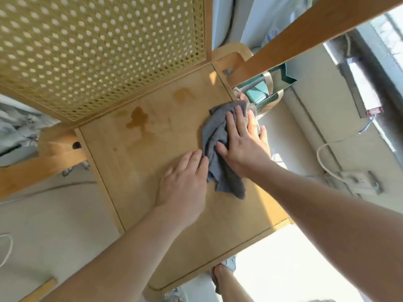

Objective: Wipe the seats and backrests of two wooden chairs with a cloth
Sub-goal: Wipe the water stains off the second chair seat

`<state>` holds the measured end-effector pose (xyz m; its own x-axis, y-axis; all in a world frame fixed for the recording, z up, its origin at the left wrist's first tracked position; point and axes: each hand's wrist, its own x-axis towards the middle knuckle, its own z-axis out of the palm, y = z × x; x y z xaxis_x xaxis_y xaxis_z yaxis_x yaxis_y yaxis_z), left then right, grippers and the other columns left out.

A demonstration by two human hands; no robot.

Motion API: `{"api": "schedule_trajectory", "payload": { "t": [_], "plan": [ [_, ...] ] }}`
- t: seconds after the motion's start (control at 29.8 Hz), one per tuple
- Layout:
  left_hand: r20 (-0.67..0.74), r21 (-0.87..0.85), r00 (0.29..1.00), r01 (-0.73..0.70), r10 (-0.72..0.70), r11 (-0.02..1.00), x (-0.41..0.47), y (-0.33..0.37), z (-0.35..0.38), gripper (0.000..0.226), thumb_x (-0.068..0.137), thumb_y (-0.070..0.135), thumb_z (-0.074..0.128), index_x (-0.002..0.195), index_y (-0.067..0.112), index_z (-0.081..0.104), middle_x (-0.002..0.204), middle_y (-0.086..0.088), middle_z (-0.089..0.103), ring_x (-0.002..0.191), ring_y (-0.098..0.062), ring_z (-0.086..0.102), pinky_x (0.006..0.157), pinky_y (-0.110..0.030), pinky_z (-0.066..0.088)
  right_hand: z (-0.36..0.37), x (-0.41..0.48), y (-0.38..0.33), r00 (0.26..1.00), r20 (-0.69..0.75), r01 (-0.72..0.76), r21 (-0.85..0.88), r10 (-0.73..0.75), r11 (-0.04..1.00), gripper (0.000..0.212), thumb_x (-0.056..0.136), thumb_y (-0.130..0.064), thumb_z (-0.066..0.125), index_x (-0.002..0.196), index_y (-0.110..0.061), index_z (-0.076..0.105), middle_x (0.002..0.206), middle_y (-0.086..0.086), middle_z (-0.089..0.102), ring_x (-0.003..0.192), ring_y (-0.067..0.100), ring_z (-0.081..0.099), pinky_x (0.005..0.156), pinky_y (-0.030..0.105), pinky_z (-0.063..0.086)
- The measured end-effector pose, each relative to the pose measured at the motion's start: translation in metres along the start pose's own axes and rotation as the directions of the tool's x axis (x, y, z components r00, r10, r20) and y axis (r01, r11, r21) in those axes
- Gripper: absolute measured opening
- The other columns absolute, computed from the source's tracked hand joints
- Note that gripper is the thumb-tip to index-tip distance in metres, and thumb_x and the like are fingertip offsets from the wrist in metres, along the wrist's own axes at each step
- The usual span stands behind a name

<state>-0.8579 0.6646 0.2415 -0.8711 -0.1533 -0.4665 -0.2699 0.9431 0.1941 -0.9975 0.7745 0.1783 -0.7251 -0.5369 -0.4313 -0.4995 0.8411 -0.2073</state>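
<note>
A wooden chair fills the view from above, its flat seat (139, 171) marked by brown stains near the back. Its woven cane backrest (98, 51) rises at the upper left. A crumpled grey cloth (216, 136) lies on the right part of the seat. My right hand (242, 140) presses flat on the cloth with straight, spread fingers, near the seat's right edge. My left hand (185, 184) lies flat on the bare seat, its fingertips touching the cloth's left edge.
A green paper bag (272, 88) stands on the floor just right of the chair. A white power strip (353, 182) and cable lie further right. The chair's wooden armrests (305, 35) extend at upper right and at left. My sandalled foot (224, 277) is below the seat's front edge.
</note>
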Motion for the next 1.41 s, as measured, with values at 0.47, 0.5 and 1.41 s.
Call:
{"api": "schedule_trajectory", "payload": {
  "t": [0.47, 0.5, 1.41],
  "plan": [
    [0.005, -0.247, 0.849, 0.513, -0.528, 0.822, -0.059, -0.067, 0.01, 0.031, 0.089, 0.029, 0.054, 0.119, 0.024, 0.05, 0.116, -0.002, 0.046, 0.108, -0.021, 0.041, 0.075, -0.027, 0.042, 0.058, -0.129, -0.074, 0.993, 0.09, -0.082, 0.012, 0.08, 0.997, 0.074, 0.095, -0.056, 0.015, 0.154, -0.012, 0.006, 0.161, 0.006, -0.014, 0.147, 0.027, -0.016, 0.117, 0.051, -0.002],
    [0.006, -0.268, 0.834, 0.533, -0.552, 0.803, -0.07, -0.078, 0.018, 0.032, 0.087, 0.025, 0.055, 0.119, 0.023, 0.051, 0.116, -0.004, 0.048, 0.107, -0.023, 0.044, 0.073, -0.028, 0.041, 0.066, -0.135, -0.094, 0.996, 0.091, -0.025, 0.007, 0.024, 1.0, 0.073, 0.096, -0.055, 0.022, 0.152, -0.009, 0.017, 0.162, 0.01, -0.002, 0.149, 0.029, -0.004, 0.116, 0.053, 0.002],
    [0.069, -0.735, 0.888, 0.353, -0.454, 0.579, -0.079, -0.166, 0.001, 0.052, 0.096, 0.017, 0.041, 0.145, 0.03, 0.032, 0.156, 0.012, 0.016, 0.14, -0.004, 0.02, 0.103, -0.015, 0.021, 0.078, -0.071, -0.227, 0.907, 0.154, 0.414, -0.147, -0.392, 0.898, 0.064, 0.095, -0.043, 0.035, 0.153, -0.02, 0.024, 0.162, -0.001, 0.013, 0.146, 0.024, 0.018, 0.115, 0.047, 0.008]
  ]
}}
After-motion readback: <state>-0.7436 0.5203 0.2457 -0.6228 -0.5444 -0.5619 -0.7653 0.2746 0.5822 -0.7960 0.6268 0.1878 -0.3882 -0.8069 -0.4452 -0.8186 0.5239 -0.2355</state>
